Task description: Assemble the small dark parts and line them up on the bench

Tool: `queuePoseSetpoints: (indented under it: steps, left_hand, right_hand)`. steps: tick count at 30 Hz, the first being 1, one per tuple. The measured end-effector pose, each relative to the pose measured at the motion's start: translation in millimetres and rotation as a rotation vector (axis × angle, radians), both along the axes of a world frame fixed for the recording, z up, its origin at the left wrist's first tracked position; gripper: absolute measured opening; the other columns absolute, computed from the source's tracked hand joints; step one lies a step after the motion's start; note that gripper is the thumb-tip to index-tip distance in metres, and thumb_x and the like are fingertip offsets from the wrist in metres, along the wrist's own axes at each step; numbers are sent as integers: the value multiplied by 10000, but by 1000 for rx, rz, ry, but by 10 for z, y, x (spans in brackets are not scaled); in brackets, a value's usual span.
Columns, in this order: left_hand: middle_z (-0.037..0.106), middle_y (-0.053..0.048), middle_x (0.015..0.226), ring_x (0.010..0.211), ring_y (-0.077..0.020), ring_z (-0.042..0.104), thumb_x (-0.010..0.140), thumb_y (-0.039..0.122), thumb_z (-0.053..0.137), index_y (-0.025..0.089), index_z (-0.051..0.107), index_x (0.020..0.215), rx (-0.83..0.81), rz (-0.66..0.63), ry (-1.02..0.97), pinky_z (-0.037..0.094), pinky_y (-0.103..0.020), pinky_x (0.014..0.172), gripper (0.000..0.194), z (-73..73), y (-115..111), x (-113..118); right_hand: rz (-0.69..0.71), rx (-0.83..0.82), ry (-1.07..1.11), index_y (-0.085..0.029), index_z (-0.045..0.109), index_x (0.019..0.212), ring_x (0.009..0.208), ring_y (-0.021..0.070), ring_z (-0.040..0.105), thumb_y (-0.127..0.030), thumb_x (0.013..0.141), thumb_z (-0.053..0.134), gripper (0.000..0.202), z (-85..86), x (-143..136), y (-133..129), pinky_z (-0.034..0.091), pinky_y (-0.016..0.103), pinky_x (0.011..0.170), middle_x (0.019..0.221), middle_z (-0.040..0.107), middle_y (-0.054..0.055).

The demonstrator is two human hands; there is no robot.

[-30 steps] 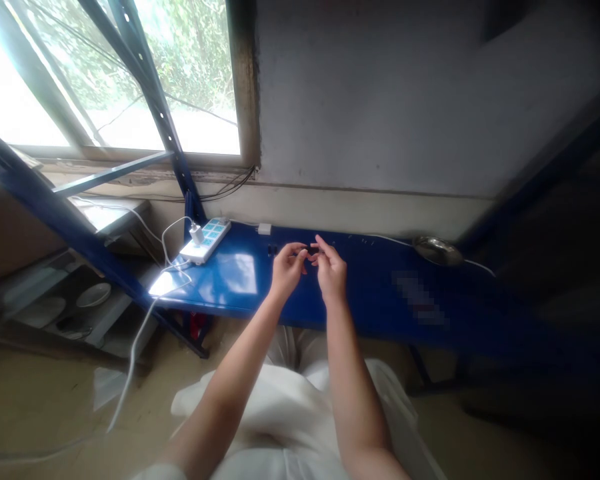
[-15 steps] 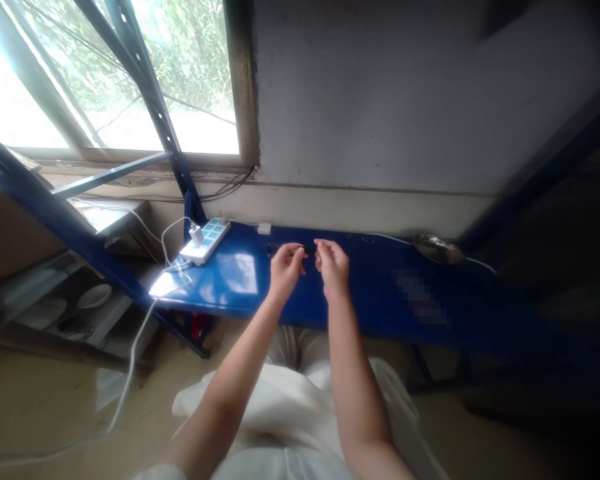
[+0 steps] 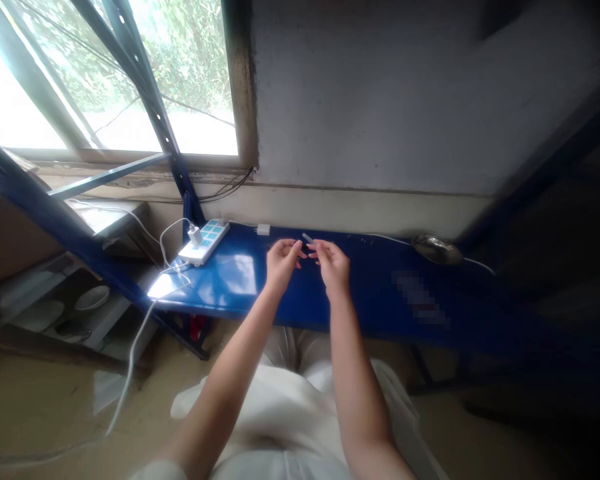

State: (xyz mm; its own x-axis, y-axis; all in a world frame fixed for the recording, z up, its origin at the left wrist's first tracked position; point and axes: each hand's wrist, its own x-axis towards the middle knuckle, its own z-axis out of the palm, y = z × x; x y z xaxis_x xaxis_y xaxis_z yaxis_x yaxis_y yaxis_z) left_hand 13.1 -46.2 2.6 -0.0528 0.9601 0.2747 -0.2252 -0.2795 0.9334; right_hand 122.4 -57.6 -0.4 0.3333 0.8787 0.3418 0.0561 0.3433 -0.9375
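My left hand (image 3: 281, 263) and my right hand (image 3: 334, 263) are raised close together over the blue shelf board (image 3: 290, 303), fingertips almost meeting. Between my right thumb and fingers is a short, slim, pale grey piece (image 3: 307, 237), its end tilting up to the left; its exact kind is too small to make out. My left thumb presses against the fingers in a pinch, and whatever it may hold is hidden. Several tiny bits (image 3: 363, 239) lie on the board behind my right hand.
At the left of the board sits a white power strip (image 3: 205, 243) with a plugged-in charger (image 3: 195, 233). A white adapter (image 3: 263, 229) lies behind my left hand. Toward the back right rests a shiny metal dish (image 3: 437, 248). Blue metal posts (image 3: 180, 177) frame the left side.
The dark piece seen between my fingertips earlier no longer shows there. A pale grey piece now sticks out from my right fingers, and my left hand has shifted slightly left.
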Motion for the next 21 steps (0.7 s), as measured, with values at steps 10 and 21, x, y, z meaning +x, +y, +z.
queuePoseSetpoints:
  steps: [10, 21]
  left_hand:
    - [593, -14, 582, 448, -57, 506, 716, 455, 621, 108, 607, 797, 54, -50, 121, 410, -168, 422, 357, 31, 130, -28]
    - [613, -32, 643, 453, -59, 474, 760, 469, 561, 114, 671, 947, 98, -61, 317, 387, -173, 405, 416, -45, 222, -92]
  right_hand:
    - [157, -53, -82, -161, 648, 944, 721, 172, 644, -537, 698, 597, 452, -44, 23, 65, 499, 298, 659, 856, 691, 79]
    - [137, -20, -188, -145, 655, 859, 699, 163, 605, -468, 695, 609, 366, -176, 44, 168, 487, 293, 667, 782, 673, 66]
